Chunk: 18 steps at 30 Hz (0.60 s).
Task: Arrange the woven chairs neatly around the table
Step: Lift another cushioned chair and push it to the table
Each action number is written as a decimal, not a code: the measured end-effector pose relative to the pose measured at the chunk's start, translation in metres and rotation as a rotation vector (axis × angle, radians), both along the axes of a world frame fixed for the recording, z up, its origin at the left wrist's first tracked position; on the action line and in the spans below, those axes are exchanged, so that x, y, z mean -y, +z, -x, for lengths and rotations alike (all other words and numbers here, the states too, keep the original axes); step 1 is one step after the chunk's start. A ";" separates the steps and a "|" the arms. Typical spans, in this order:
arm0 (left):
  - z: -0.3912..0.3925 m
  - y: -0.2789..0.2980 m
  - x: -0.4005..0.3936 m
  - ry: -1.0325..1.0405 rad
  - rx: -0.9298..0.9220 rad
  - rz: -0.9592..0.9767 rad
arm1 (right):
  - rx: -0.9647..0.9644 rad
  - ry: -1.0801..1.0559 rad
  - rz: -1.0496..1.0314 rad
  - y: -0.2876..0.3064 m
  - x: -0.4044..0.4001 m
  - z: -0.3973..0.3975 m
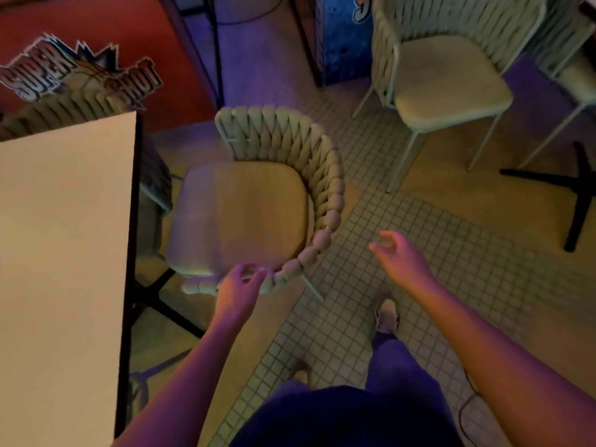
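Note:
A woven chair (245, 204) with a tan seat and a braided curved back stands beside the right edge of the pale table (64, 253), its seat facing the table. My left hand (240, 287) is over the near end of the chair's woven back rim, fingers loosely curled; I cannot tell whether it grips the rim. My right hand (398, 253) hovers over the tiled floor to the right of the chair, fingers apart and holding nothing. A second woven chair (448, 75) stands at the upper right, apart from the table. The back of a third woven chair (61, 111) shows behind the table's far edge.
The table's black cross base (161, 304) lies under its right edge. Another table's black foot (577, 195) is at the right. A red wall with a game sign (80, 69) and a blue cabinet (345, 37) stand at the back. My legs and shoe (387, 314) are on the tiles.

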<state>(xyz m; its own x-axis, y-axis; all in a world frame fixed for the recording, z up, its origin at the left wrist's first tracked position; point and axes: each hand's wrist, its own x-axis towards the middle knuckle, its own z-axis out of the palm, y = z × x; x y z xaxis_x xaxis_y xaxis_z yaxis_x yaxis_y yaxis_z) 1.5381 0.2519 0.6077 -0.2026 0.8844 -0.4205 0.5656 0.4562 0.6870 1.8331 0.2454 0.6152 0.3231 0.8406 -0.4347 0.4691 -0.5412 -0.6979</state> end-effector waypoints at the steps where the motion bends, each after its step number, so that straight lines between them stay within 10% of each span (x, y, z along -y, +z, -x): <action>1: -0.011 -0.003 -0.007 0.013 -0.019 0.012 | 0.014 0.042 -0.002 -0.004 -0.019 -0.014; 18: -0.093 -0.060 -0.060 1.353 0.053 0.165 | 0.204 0.782 0.032 -0.048 -0.335 -0.054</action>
